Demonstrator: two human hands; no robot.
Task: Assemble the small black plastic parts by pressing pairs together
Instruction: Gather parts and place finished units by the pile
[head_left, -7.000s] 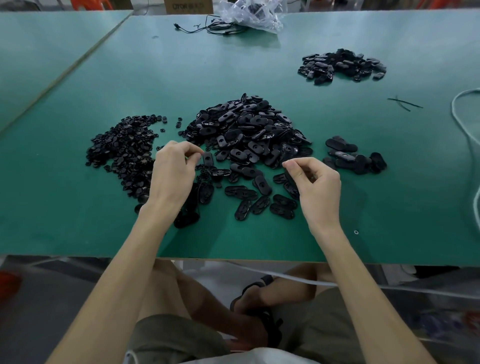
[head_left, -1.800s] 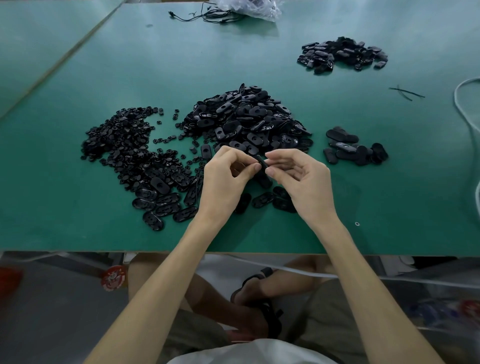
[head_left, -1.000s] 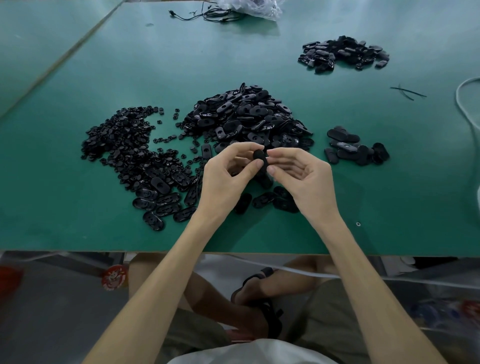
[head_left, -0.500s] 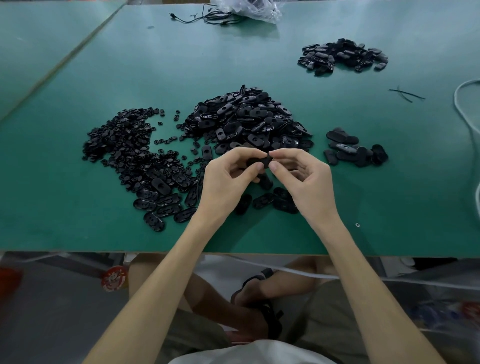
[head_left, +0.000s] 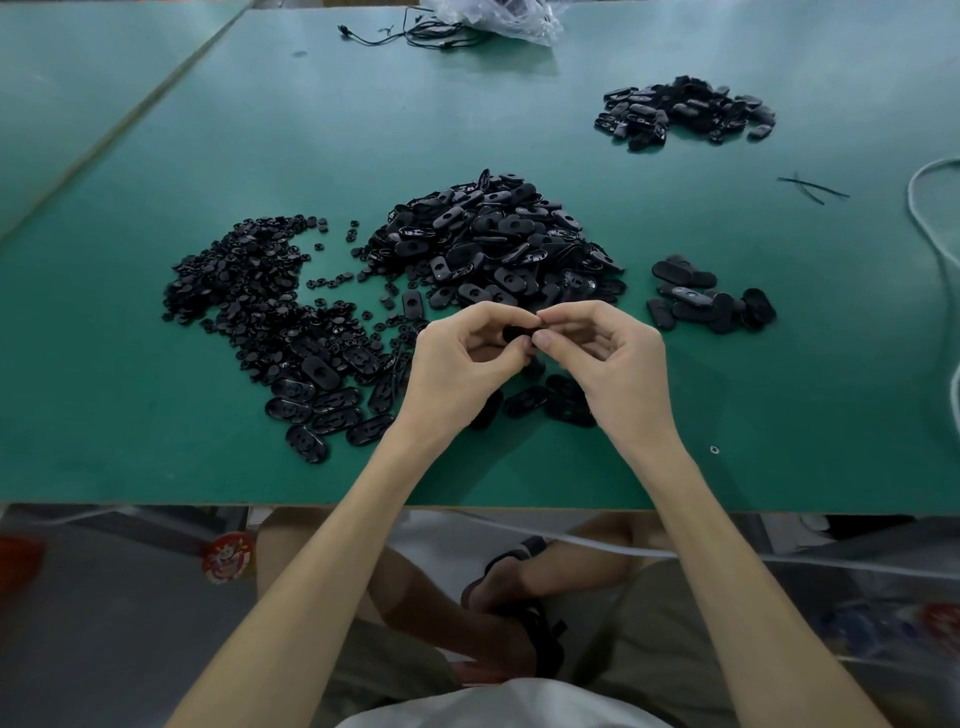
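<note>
Left hand (head_left: 457, 364) and right hand (head_left: 618, 369) are both pinching a small black oval plastic part (head_left: 519, 332) at fingertips, just nearside of the big heap of black plastic shells (head_left: 498, 244), likely squeezing a pair together

One small black part (head_left: 521, 332) is pinched between left hand (head_left: 457, 364) and right hand (head_left: 618, 369). Glossy oval shells (head_left: 493, 239) lie heaped behind it, tiny round pieces (head_left: 239, 275) spread to the left.
</note>
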